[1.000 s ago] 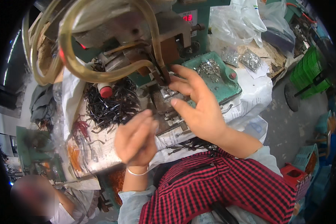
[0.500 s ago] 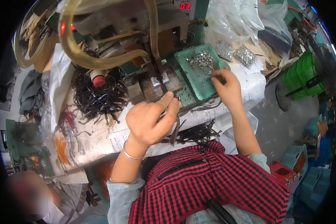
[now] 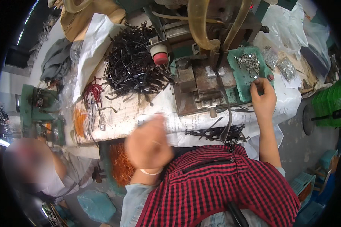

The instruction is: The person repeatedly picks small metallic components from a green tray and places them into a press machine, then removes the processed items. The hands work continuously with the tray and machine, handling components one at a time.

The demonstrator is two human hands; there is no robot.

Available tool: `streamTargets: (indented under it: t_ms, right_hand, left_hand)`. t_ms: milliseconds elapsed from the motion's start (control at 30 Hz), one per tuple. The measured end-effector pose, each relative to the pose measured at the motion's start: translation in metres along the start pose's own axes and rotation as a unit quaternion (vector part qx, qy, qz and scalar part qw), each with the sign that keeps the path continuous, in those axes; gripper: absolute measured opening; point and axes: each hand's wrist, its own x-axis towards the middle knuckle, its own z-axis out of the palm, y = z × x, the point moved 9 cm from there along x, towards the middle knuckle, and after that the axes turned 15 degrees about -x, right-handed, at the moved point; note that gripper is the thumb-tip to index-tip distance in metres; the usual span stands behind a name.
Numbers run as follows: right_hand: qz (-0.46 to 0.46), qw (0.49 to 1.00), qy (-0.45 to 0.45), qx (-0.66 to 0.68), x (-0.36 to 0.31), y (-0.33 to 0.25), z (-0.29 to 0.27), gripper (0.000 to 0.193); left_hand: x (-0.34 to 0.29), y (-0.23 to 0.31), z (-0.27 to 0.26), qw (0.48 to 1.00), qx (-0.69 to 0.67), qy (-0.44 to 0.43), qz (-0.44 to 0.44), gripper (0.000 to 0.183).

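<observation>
My left hand is smeared by motion over the table's front edge, left of the machine; its fingers cannot be made out. At the green tray, the thumb and forefinger of my right hand are closed, with what looks like a small shiny metal piece at the tips. More such metal bits lie heaped in the tray. A dark, curved strip like an eyeglass temple has one end under the machine head; its other end hangs toward my apron, with neither hand on it.
A big pile of dark temples covers the table left of the machine, near a red push button. More dark strips lie along the front edge. Bagged metal pieces rest at right. Another person sits at lower left.
The view has swung left. My left hand has come away from the machine's front toward the left, leaving the temple in place. My right hand stays by the tray, fingers now closer together.
</observation>
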Motion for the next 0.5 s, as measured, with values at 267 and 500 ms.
streamTargets:
  t_ms: [267,500]
  right_hand:
    - [-0.090,0.992,0.075,0.042,0.020,-0.033,-0.003,0.015]
    - [-0.058,0.992,0.107,-0.039,-0.011,0.002,-0.036,0.013]
  left_hand:
    - [0.064,-0.149,0.035,0.955,0.274,-0.084,-0.079,0.012]
    - [0.018,-0.216,0.030,0.923,0.279,-0.115,-0.238,0.018]
